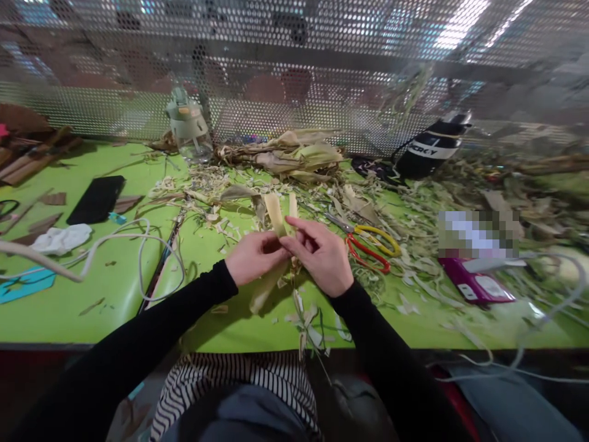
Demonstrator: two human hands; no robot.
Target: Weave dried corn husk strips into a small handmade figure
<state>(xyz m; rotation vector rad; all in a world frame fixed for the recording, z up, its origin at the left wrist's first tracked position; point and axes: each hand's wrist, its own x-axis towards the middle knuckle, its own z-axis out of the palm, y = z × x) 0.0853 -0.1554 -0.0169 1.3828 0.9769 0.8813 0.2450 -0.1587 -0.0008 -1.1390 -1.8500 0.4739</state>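
Pinching a pale husk strip point(275, 215) between my left fingers point(270, 242) and right fingers point(304, 228), scissors point(350, 231) lying near them on the green tabletop point(69, 322)!

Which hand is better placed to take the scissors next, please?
Probably the right hand: the scissors lie close beside it, on its own side. The left hand is farther away, and both hands are at the leaf strip.

a broad, pale yellow husk strip point(273, 212) points to the far side, leaning slightly left. just right of it, a narrower pale strip point(293, 202) rises; a dull, wider husk piece point(264, 296) slants near and left.
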